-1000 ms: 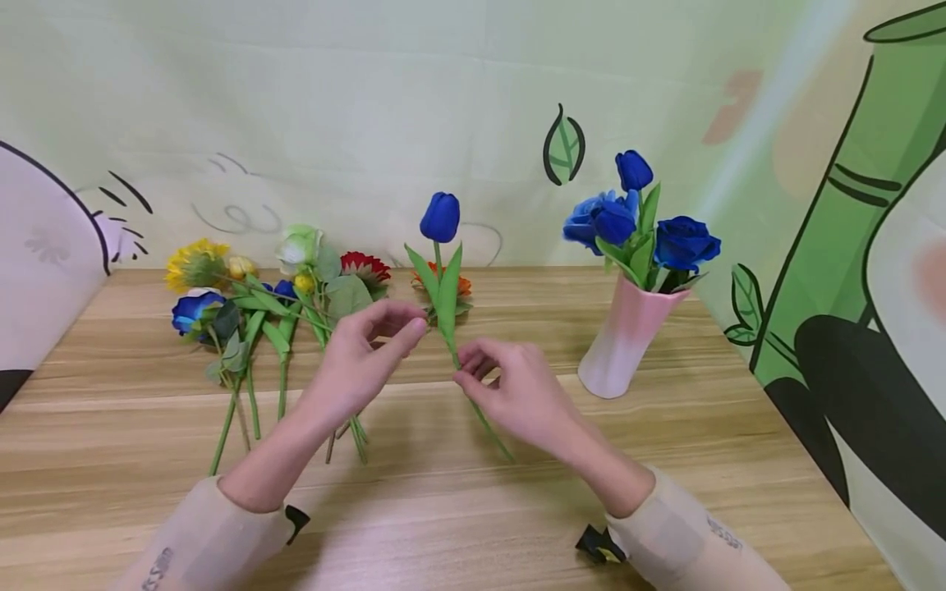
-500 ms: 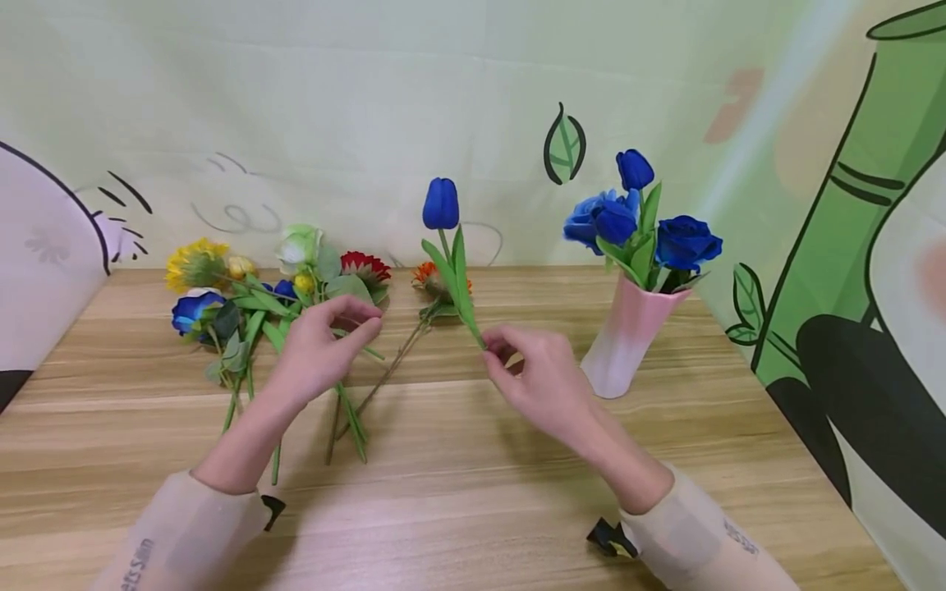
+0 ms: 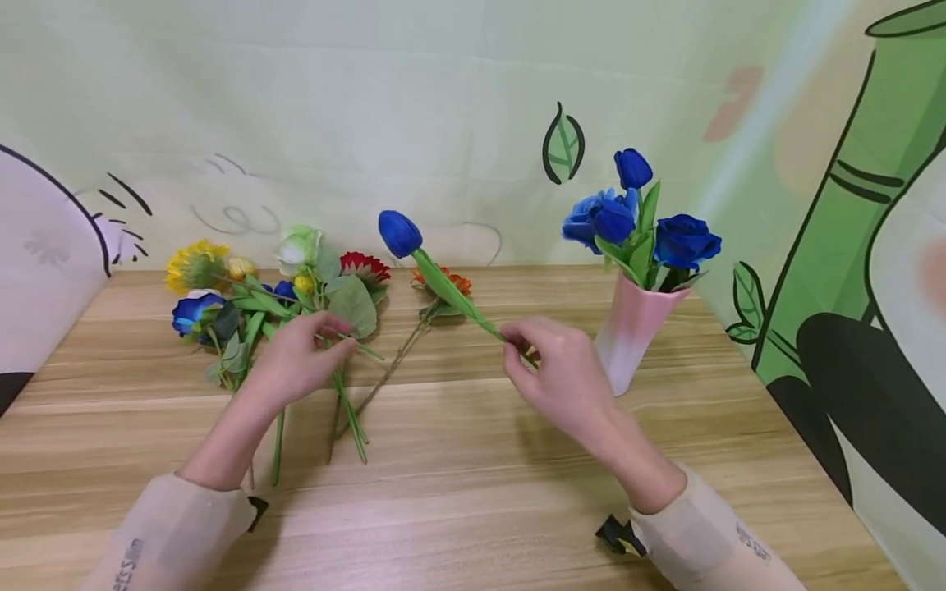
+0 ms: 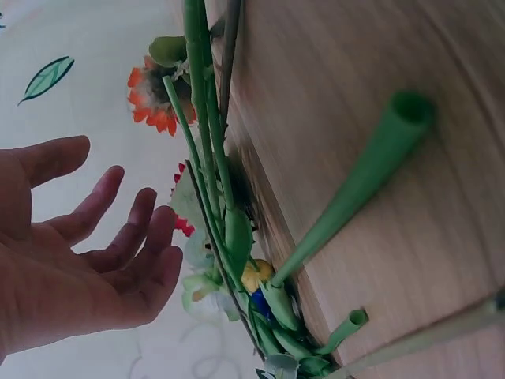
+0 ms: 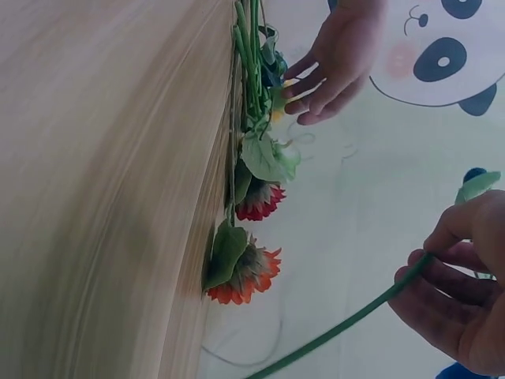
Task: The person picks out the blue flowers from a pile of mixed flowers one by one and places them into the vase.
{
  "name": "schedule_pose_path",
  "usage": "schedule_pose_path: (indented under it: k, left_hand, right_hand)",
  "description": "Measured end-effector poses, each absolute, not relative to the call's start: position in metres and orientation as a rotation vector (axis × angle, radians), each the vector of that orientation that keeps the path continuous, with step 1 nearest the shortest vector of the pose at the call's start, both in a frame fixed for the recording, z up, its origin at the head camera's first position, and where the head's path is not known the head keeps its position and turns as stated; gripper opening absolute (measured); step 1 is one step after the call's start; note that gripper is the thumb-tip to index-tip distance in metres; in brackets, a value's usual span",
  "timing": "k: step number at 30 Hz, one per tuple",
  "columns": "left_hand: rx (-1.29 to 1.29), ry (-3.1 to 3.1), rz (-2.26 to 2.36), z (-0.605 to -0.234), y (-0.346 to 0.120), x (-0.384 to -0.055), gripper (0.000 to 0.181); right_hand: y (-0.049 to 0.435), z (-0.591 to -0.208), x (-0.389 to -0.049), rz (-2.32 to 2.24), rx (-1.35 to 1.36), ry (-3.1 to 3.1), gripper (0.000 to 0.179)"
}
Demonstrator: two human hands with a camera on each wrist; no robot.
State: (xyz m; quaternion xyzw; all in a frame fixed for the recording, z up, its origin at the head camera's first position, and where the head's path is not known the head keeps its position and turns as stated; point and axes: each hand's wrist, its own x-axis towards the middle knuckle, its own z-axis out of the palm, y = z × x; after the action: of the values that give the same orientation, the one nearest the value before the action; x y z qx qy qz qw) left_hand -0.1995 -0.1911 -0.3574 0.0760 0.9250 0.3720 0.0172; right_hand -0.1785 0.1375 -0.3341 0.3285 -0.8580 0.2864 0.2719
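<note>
Between thumb and fingers, my right hand (image 3: 557, 373) pinches the green stem of a blue tulip (image 3: 400, 234), whose head leans up to the left above the table. In the right wrist view the stem (image 5: 339, 325) runs down and left from the pinching fingers. My left hand (image 3: 299, 357) holds nothing; its fingers are loosely bent above the pile of flower stems (image 4: 209, 142). Just beyond the right hand stands a pink and white vase (image 3: 636, 328) with blue roses (image 3: 687, 243) and blue tulips (image 3: 633, 169) in it.
On the left of the wooden table (image 3: 443, 501) lies a heap of artificial flowers, among them a yellow flower (image 3: 195, 264), a blue rose (image 3: 196, 312) and a red flower (image 3: 365, 267). An orange flower (image 3: 447, 281) lies mid-back. A printed cloth (image 3: 332, 107) hangs behind.
My right hand has moved right, toward the vase, with the tulip, which has tipped from upright to leaning left. The left hand has drawn back left, away from the tulip.
</note>
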Motion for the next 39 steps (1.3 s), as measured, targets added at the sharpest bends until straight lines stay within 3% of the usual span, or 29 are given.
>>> schedule_pose_path:
  k: [29,39]
  left_hand:
    - [0.222,2.996,0.802,-0.373,-0.199,-0.202,0.034]
    - [0.258,3.004,0.744,-0.374,-0.203,-0.206,0.054]
  right_hand:
    - [0.147,-0.311,-0.166,0.513,0.903,-2.121,0.012]
    - [0.142,-0.303,-0.157,0.461,0.948,-2.029,0.017]
